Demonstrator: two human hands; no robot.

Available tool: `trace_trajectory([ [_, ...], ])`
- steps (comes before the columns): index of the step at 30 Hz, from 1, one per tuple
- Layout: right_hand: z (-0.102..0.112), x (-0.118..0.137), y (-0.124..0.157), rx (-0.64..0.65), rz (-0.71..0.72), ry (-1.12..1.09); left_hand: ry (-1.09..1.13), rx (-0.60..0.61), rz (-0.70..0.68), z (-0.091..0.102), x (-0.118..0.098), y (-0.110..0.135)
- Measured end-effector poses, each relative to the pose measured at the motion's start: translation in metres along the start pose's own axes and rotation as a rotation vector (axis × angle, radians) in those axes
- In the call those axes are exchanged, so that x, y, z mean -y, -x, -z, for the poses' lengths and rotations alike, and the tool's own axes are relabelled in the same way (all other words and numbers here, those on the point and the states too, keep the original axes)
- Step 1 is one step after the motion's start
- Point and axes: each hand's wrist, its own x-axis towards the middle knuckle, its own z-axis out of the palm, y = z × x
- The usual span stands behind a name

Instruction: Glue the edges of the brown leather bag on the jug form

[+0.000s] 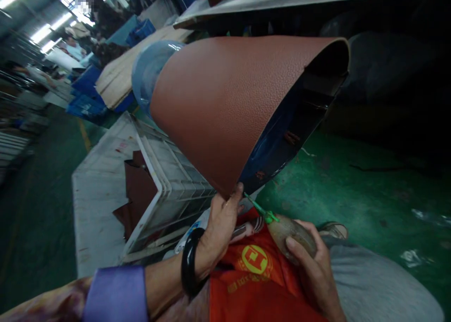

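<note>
A large sheet of brown grained leather (218, 91) curves over a clear bluish plastic drum (150, 73) in front of me. My left hand (223, 221) pinches the lower near corner of this sheet between thumb and fingers. In my right hand (317, 261) is a squeeze bottle (291, 235) with a thin green nozzle, fingers wrapped round its body. The nozzle tip points up-left, close to the leather's edge near my left thumb; whether it touches cannot be seen. Under the sheet the inner side is dark, with small brown scraps on it.
Left of the sheet stands a grey-white plastic crate (169, 185) beside a pale board with brown leather pieces (139, 195). A worktable edge (282, 2) runs above. Blue bins (86, 94) stand farther back on the green floor (352, 185). A red apron (260, 289) covers my lap.
</note>
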Motion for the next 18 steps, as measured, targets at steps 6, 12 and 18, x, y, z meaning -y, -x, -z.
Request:
trace_trajectory([
  [6, 0.002, -0.006, 0.006, 0.036, -0.066, -0.082, -0.003, 0.038, -0.048, 0.009, 0.008, -0.001],
  [12, -0.005, 0.006, 0.025, -0.082, -0.101, -0.075, 0.134, 0.15, 0.055, 0.007, 0.011, 0.002],
  [18, -0.008, 0.006, 0.026, -0.067, -0.081, -0.039, 0.169, 0.205, 0.079, 0.006, 0.01, 0.003],
])
